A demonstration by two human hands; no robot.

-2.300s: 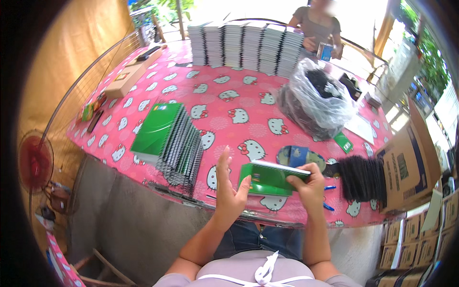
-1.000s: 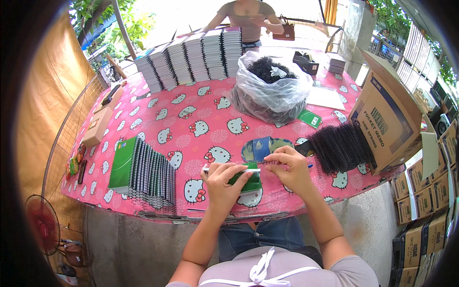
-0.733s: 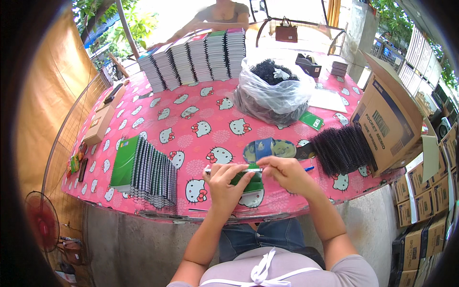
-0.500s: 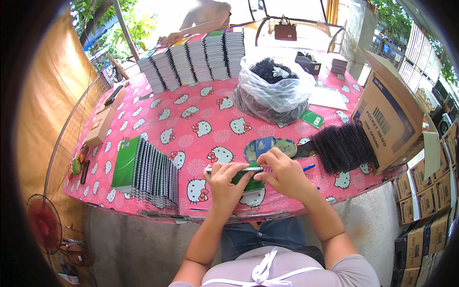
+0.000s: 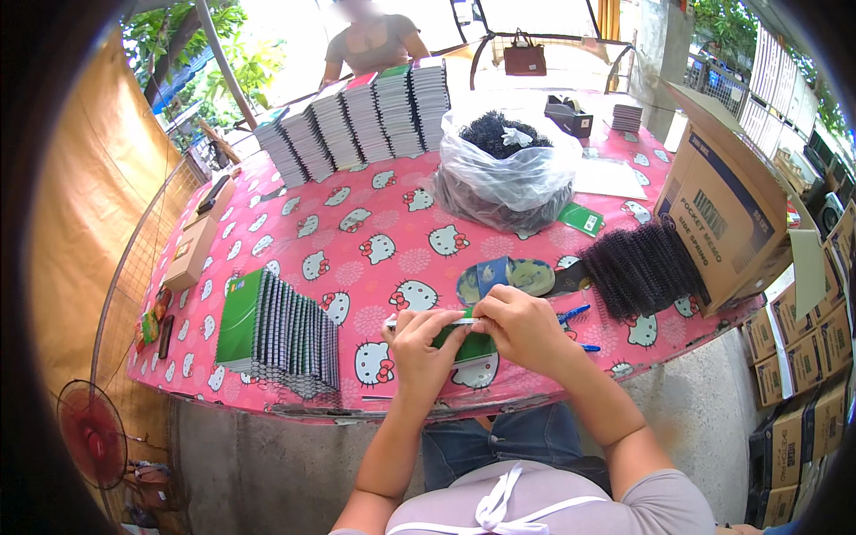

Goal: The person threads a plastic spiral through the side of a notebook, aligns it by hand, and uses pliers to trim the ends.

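A small green-covered notebook point(image 5: 463, 346) is held above the table's near edge, its white page edge turned up. My left hand point(image 5: 424, 346) is closed on its left part, thumb below and fingers along the upper edge. At the right end of that edge, my right hand point(image 5: 517, 328) is closed in a pinch; its fingers hide the spiral coil seen there earlier. Just beyond my hands lies a blue patterned slipper point(image 5: 505, 277). Blue pens point(image 5: 573, 314) lie beside my right hand. Farther right is a heap of black spiral coils point(image 5: 637, 272).
Green spiral notebooks point(image 5: 278, 334) are stacked at left. Taller notebook stacks point(image 5: 357, 125) stand at the back, with a person point(image 5: 373, 45) behind them. A plastic bag of black coils point(image 5: 506, 178), a tape dispenser point(image 5: 569, 116) and an open carton point(image 5: 722, 214) occupy the right side.
My right hand has moved slightly left, up against the notebook's edge, covering the coil that showed between my hands. The person behind the stacks has straightened and drawn their arm back.
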